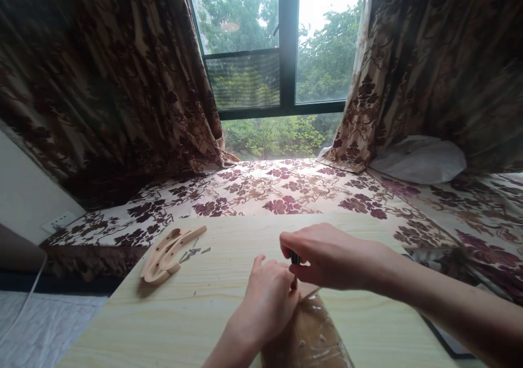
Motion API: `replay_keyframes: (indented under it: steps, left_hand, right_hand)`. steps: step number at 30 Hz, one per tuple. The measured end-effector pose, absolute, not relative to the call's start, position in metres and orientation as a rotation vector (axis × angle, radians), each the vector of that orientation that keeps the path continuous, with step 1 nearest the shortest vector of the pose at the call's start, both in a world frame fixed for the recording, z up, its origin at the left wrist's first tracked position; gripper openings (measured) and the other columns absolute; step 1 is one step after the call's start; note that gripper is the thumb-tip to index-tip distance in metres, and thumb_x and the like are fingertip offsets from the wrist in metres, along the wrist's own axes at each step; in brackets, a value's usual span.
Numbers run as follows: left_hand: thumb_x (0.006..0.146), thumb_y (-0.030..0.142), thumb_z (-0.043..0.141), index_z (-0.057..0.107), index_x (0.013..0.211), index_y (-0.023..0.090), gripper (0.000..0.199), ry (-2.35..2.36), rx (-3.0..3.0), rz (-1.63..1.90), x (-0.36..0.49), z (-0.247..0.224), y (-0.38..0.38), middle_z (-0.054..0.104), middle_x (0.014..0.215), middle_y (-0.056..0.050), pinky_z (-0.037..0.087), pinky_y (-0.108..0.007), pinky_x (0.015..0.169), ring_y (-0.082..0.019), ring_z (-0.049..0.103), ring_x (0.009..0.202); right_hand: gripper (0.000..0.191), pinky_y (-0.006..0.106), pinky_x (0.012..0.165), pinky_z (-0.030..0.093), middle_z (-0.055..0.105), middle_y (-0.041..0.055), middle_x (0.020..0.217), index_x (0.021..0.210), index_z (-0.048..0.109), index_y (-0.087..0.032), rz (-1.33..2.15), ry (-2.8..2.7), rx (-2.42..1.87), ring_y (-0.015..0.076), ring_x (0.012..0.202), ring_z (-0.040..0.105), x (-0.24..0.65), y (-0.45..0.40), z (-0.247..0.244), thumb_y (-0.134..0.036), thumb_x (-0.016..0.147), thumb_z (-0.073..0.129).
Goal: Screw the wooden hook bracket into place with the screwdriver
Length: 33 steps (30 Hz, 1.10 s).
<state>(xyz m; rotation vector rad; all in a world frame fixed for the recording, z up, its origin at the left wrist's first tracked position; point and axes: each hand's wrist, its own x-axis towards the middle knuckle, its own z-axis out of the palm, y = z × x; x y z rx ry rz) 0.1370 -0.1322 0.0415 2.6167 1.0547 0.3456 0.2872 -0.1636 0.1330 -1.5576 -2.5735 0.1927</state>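
Note:
My right hand (322,256) is closed round the dark handle of a screwdriver (295,258), which points straight down. Below it lies a flat wooden piece (307,290), mostly covered by my hands. My left hand (272,291) grips this piece from the left, close beside the screwdriver's lower end. The tip and whatever it touches are hidden behind the fingers. Under the wooden piece is a brown package (308,335) wrapped in shiny clear plastic. To the left, several curved wooden parts (163,256) with holes lie together, with several loose screws (191,252) next to them.
Everything rests on a pale wooden table (220,313). Behind it spreads a flower-patterned cover (278,188) on a window ledge, between heavy curtains (163,84). A white plastic bag (420,161) lies at the right. A wall socket (59,222) is at the left.

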Motion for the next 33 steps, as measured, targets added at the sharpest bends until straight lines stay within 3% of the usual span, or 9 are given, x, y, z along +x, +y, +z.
replay_keyframes:
  steps: [9,15,22,27,33]
  left_hand:
    - [0.074,0.014,0.053,0.061,0.060,0.020,0.018,1.048,2.611,0.341,0.137,0.041,-0.132,0.068,0.070,0.001,0.029,-0.048,0.098,-0.016,0.059,0.072]
    - [0.078,0.016,0.052,0.061,0.062,0.021,0.019,1.031,2.631,0.324,0.137,0.041,-0.131,0.069,0.070,0.002,0.029,-0.049,0.099,-0.019,0.060,0.078]
    - [0.079,0.019,0.053,0.063,0.062,0.020,0.020,1.063,2.650,0.317,0.138,0.041,-0.131,0.069,0.068,0.000,0.030,-0.049,0.098,-0.017,0.059,0.071]
    - [0.080,0.018,0.052,0.066,0.069,0.022,0.018,1.048,2.663,0.290,0.138,0.046,-0.134,0.072,0.081,-0.002,0.029,-0.050,0.099,-0.021,0.061,0.084]
    - [0.081,0.020,0.051,0.065,0.067,0.020,0.020,1.058,2.665,0.276,0.138,0.044,-0.133,0.071,0.074,-0.003,0.029,-0.051,0.100,-0.021,0.062,0.077]
  right_hand:
    - [0.013,0.026,0.050,0.024,0.068,0.0052,0.070,0.087,0.060,-0.016,0.104,-2.502,-1.688,0.0139,0.057,0.052,0.287,-0.162,0.129,-0.025,0.080,0.053]
    - [0.010,0.026,0.054,0.028,0.069,0.0047,0.078,0.087,0.061,-0.018,0.179,-2.610,-1.544,0.0144,0.067,0.056,0.289,-0.167,0.135,-0.020,0.079,0.056]
    - [0.015,0.027,0.050,0.024,0.070,0.0071,0.073,0.087,0.062,-0.017,0.108,-2.547,-1.715,0.0155,0.060,0.057,0.282,-0.166,0.136,-0.029,0.083,0.054]
    - [0.012,0.027,0.054,0.028,0.071,0.0069,0.080,0.087,0.063,-0.017,0.178,-2.632,-1.591,0.0170,0.070,0.060,0.282,-0.171,0.143,-0.019,0.079,0.054]
    - [0.014,0.028,0.050,0.023,0.071,0.0071,0.073,0.084,0.063,-0.017,0.088,-2.567,-1.739,0.0158,0.059,0.057,0.279,-0.169,0.140,-0.025,0.082,0.051]
